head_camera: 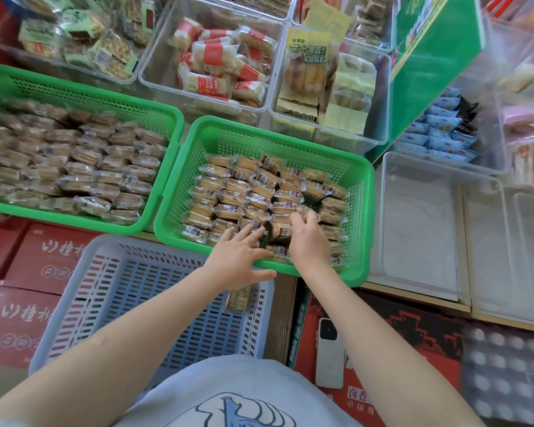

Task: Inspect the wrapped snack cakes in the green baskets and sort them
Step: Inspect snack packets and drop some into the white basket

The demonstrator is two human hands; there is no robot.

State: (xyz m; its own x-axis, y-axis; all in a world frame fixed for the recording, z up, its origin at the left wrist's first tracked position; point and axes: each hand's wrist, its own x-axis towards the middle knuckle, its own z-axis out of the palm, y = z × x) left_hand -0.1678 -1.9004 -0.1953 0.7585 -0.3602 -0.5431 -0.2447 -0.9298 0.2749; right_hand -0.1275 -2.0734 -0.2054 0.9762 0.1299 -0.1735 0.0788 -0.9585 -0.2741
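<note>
Over the near green perforated plastic basket (356,180), a person reaches in with both bare hands to go through the clear-wrapped tan snack cakes (238,195) packed inside. The left hand (239,252) lies flat on the cakes along the near edge, fingers straight and spread, holding nothing. The right hand (309,238) is curled at the fingertips over a cake near the middle of the pile; whether it has pinched one is hard to tell, as the fingers hide the wrapper.

The cakes in this basket stand mostly on edge in rough rows, their long axes running roughly left to right across the basket, many with red-and-white barcode labels turned up. A second green basket (154,106), to the left, holds a fuller, blurred load of similar cakes lying more nearly flat. A grey-blue slotted plastic crate (111,272) sits just before the person, with one wrapped cake (238,298) lying in its far right corner, long axis pointing away from the person.

To do this step well, the flat left hand would best steady the neighbouring cakes while the right lifts a single packet straight up by its short ends, so the row does not topple and the label can be turned into view. Squeezing the soft cake through the film looks likely to crush it.
</note>
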